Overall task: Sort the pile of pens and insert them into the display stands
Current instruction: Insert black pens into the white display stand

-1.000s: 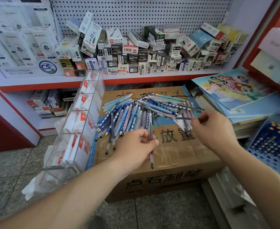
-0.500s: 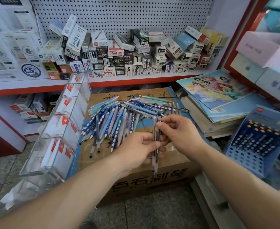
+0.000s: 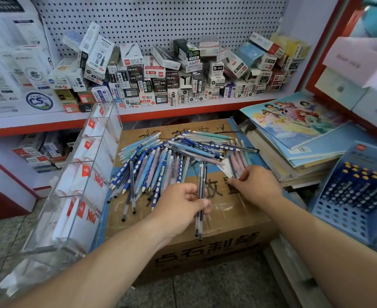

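Head view: the left hand (image 3: pixel 181 207) grips two dark pens (image 3: pixel 200 181) in curled fingers, seemingly gathering like with like, while the right hand (image 3: pixel 255 185) pinches another pen (image 3: pixel 232 167) from the pile (image 3: pixel 161 161).

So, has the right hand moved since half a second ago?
Yes. The right hand left the held pens and went right, toward the book stack.

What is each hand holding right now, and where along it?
Left hand grips two slim dark-barrelled pens around their middle. Right hand touches a grey pen by its near end in the pen pile; grip unclear.
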The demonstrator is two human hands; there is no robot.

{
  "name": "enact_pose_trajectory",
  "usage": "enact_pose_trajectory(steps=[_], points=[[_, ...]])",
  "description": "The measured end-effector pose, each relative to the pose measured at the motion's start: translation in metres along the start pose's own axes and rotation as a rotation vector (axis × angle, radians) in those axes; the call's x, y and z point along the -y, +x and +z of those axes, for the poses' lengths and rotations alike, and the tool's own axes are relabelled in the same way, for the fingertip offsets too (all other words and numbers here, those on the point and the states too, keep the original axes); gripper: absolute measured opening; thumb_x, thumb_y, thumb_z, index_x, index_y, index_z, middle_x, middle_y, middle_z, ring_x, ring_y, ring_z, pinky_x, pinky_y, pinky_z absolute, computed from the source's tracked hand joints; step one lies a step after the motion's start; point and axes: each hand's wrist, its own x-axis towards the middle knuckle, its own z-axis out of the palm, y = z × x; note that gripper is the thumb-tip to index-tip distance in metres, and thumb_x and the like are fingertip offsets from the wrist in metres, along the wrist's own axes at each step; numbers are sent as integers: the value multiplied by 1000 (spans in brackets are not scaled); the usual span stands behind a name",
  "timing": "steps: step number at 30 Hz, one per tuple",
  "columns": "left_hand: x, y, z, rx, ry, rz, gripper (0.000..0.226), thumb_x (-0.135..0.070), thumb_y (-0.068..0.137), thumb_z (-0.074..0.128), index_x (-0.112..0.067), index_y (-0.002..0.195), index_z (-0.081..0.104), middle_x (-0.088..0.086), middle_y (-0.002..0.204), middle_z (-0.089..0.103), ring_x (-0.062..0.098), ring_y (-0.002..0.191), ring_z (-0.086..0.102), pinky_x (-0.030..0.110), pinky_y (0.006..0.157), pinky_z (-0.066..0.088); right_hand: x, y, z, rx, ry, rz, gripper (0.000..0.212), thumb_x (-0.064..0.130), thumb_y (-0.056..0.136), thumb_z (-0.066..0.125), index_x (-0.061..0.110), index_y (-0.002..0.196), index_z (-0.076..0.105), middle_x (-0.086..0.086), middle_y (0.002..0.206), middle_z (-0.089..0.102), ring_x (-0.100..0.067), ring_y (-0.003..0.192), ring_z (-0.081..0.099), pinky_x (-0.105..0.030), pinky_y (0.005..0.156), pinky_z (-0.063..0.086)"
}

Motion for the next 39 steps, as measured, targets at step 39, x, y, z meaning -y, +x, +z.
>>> enact_pose_trajectory(steps=[39], points=[[-4, 2, 4, 68, -95, 59, 16, 0, 99, 59, -6, 112, 65, 10, 96, 78, 20, 87, 77, 24, 64, 59, 32, -3, -45, -86, 476, -142, 17, 24, 100, 61, 17, 92, 73, 1, 84, 73, -16, 71, 65, -30, 61, 52]])
